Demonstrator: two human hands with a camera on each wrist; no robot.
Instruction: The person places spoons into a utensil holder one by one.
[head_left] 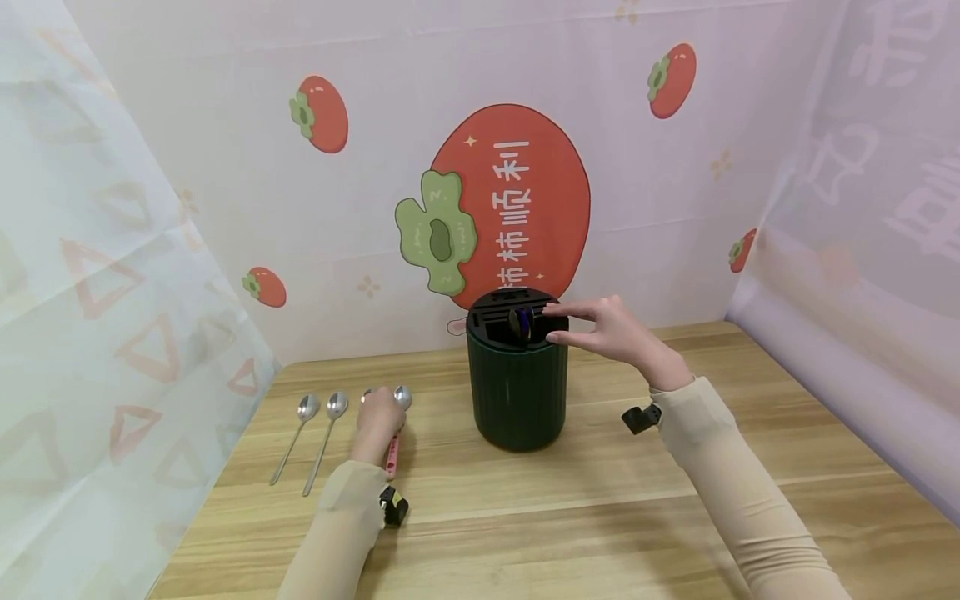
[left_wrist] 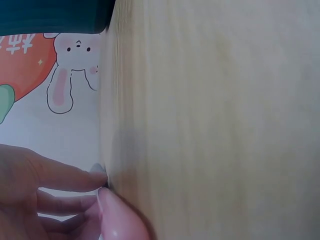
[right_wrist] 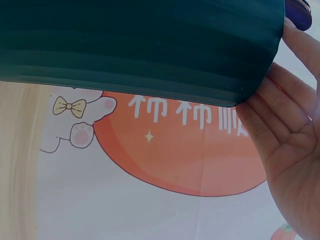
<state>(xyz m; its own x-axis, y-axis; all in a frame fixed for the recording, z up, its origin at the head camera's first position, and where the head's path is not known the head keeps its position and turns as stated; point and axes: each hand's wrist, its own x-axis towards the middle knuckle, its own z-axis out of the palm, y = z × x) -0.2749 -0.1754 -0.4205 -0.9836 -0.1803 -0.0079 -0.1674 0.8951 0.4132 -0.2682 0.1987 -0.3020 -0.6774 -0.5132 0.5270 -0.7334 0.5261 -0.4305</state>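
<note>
My left hand (head_left: 381, 417) is lowered over the spoons on the table's left side, its fingers pinching a spoon with a pink handle (head_left: 392, 458). In the left wrist view, the glossy pink handle (left_wrist: 122, 220) sits beside the fingertips, close over the wood. My right hand (head_left: 609, 329) rests its extended fingers and thumb at the right rim of a ribbed dark green holder (head_left: 519, 400) with a black slotted top. A shiny blue-purple rounded piece (head_left: 522, 323) stands in the holder's opening. The right wrist view shows fingers (right_wrist: 287, 95) along the holder's upper edge.
Two metal spoons, one at far left (head_left: 307, 408) and one beside it (head_left: 337, 406), lie left of my left hand. Another spoon bowl (head_left: 402, 396) shows just past that hand. Printed cloth (head_left: 360, 208) walls the wooden table (head_left: 585, 517) at the back and sides.
</note>
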